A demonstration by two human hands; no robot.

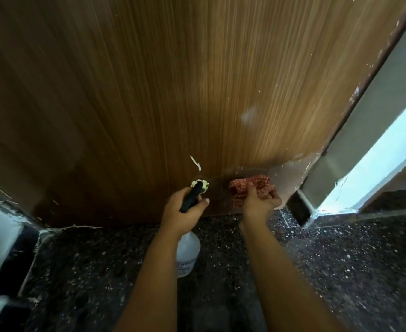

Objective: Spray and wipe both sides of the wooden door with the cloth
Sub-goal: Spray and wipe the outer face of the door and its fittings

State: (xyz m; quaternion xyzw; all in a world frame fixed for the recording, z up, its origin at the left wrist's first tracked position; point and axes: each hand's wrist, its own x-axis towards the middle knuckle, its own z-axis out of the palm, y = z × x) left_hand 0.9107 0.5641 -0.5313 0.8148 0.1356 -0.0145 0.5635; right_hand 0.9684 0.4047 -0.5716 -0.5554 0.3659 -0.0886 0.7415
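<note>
Both hands: low centre of frame, over the speckled floor (341,271).
Left hand (183,212): I grip the spray bottle (188,252), nozzle toward the door.
Right hand (259,204): I press the bunched checked cloth (252,186) onto the wooden door (173,80), bottom edge.

A brown wooden door (161,80) with fine vertical grain stripes rises above both hands. Gripped in the right hand (260,204) is a cloth (259,185) checked in red and white. In the left hand (181,212) is a spray bottle (187,255), translucent white with a black trigger and pale yellow nozzle. Below the hands, the floor (341,271) is black speckled with white.
</note>
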